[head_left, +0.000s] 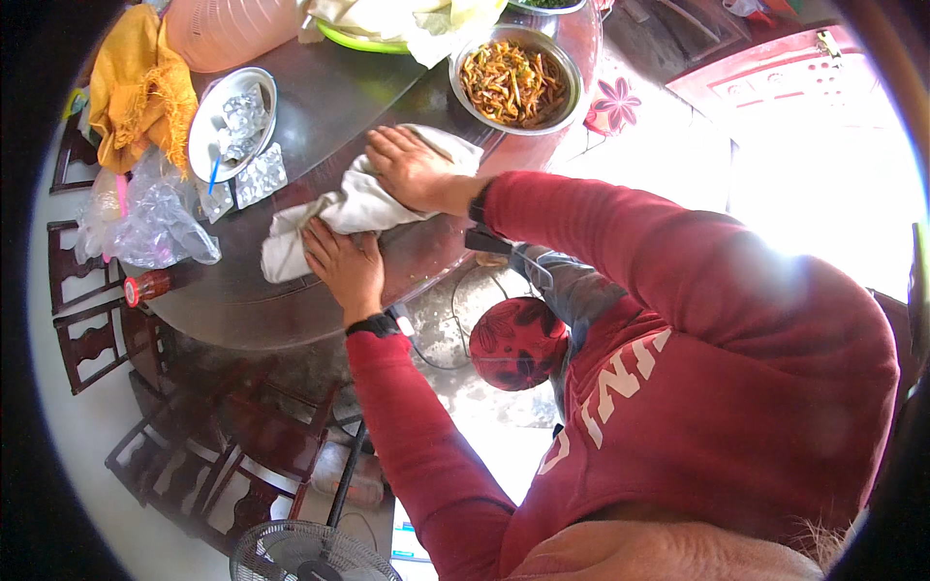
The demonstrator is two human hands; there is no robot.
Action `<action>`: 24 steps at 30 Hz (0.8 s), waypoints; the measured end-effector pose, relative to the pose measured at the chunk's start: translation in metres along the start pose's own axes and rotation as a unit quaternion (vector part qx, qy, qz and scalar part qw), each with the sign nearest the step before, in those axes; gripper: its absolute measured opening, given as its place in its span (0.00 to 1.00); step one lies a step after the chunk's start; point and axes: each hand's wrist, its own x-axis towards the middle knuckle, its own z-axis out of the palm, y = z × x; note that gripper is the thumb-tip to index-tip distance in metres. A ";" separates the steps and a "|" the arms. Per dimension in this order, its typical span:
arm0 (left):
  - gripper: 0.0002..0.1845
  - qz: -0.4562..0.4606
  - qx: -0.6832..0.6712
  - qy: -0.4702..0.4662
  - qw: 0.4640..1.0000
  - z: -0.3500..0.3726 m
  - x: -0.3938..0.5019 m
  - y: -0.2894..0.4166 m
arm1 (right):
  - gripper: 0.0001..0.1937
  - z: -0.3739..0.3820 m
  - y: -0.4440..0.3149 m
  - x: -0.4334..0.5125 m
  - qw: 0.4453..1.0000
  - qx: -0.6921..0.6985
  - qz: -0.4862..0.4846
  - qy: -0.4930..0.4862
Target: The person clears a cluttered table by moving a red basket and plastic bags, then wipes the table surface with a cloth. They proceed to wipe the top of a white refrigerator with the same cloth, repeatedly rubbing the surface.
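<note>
A crumpled white cloth (363, 200) lies on the dark glossy round table (240, 305), stretched between both hands. My right hand (410, 167) presses its far part against the tabletop, palm down. My left hand (349, 265) holds the nearer end down with its fingers, thumb out to the side. Past my right hand stands a metal bowl (574, 91) of shredded brown food (512, 81). Left of the cloth is a white oval bowl (200, 149) with clear plastic packets inside, and another clear packet (261, 176) lies beside it.
A clear plastic bag (163, 218) and a red-filled jar (147, 287) lie along the left edge. Behind are a yellow cloth (138, 87), a pink basket (232, 29) and a green-rimmed dish (356, 40). Below stand wooden chairs (276, 428), a fan (309, 555) and a red round stool (517, 343).
</note>
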 end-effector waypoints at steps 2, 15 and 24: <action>0.44 0.019 -0.015 -0.001 1.000 0.006 0.017 -0.010 | 0.28 0.011 -0.007 0.017 0.997 -0.008 -0.067 -0.034; 0.46 0.044 -0.175 0.051 0.982 -0.019 -0.052 0.040 | 0.29 -0.002 -0.026 -0.051 0.950 -0.034 -0.287 -0.117; 0.37 -0.012 -0.240 0.098 0.966 -0.036 -0.138 0.086 | 0.21 -0.035 -0.016 -0.111 0.909 0.190 -0.371 -0.034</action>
